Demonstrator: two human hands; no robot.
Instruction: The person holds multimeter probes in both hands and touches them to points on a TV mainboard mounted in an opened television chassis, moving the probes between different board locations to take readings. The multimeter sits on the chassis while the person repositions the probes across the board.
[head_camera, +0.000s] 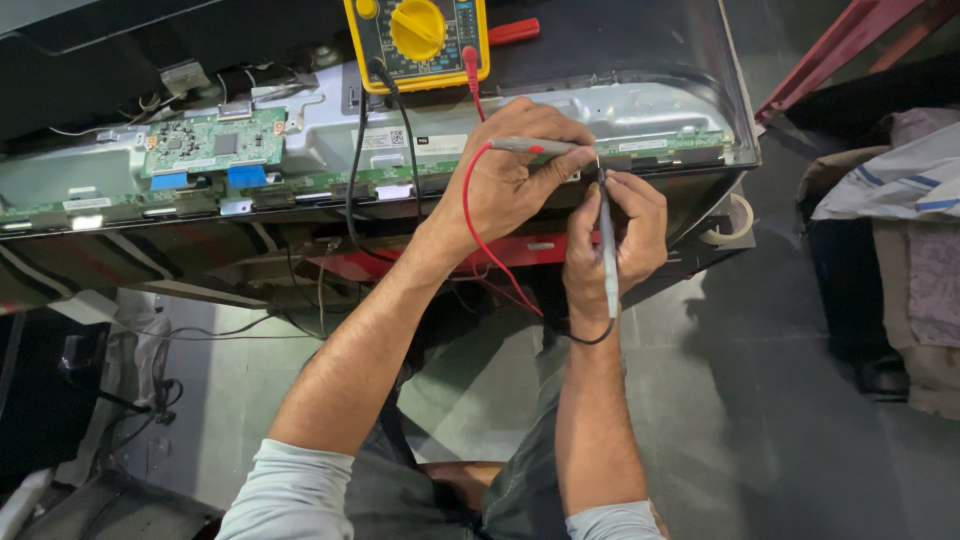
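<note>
Lying face-down across the work surface, the opened flat-panel television (640, 110) shows its grey metal back plate, giving access to the boards along its near edge; largest item in view.
Long narrow strip board (300, 185): runs along the panel's near edge, so its contacts face the person and can be reached from the front.
Green circuit board (212, 143): mounted on the back plate at left, two blue connectors at its lower edge, well apart from both hands.
Yellow multimeter (417, 40): resting on the panel just beyond the hands, dial turned toward the wearer so it can be read while probing; red and black leads run down from it.
Left hand (515, 170): fingers closed in a pinch around the red-lead probe (535, 147), held nearly level, tip pointing right toward the strip's edge.
Right hand (615, 235): fingers pinched around the black-lead probe (608, 250), held upright like a pen, tip up at the same spot; the two tips meet close together on the panel edge, though exact contact is too small to tell.
Roll of tape (733, 222): at the panel's right corner.
Heap of cloth (890, 210): far right, apart.
</note>
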